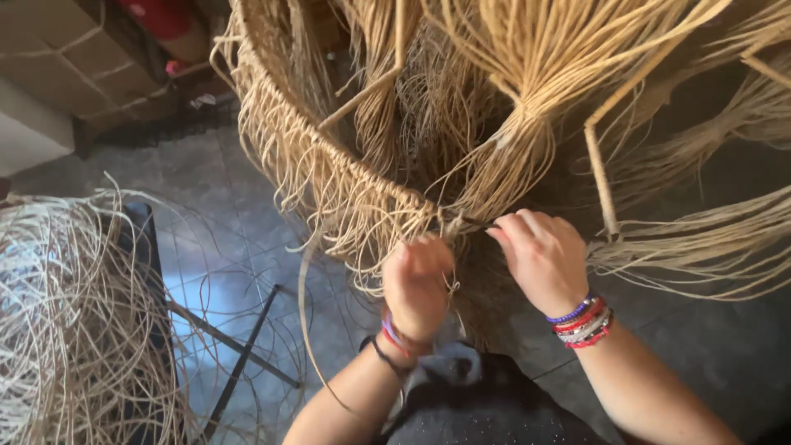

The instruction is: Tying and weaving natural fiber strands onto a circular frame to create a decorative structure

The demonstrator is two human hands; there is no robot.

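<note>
My left hand (418, 284) is curled into a loose fist just below the woven rim (329, 169) of a big straw-coloured basket frame (272, 74), fingers closed on thin fibre strands (387, 227) hanging from the edge. My right hand (540, 255) sits just beside it, to its right, pinching a strand at the same spot on the rim, fingertips closed tight. Both wrists wear beaded bracelets (583, 321). Above my hands, tied bundles of fibre (519, 140) fan down from thin canes (600, 177). Well off to the left of my hands lies a loose heap of pale strands (66, 330) over a dark metal stand (239, 354). Grey floor tiles (222, 222) show below.
</note>
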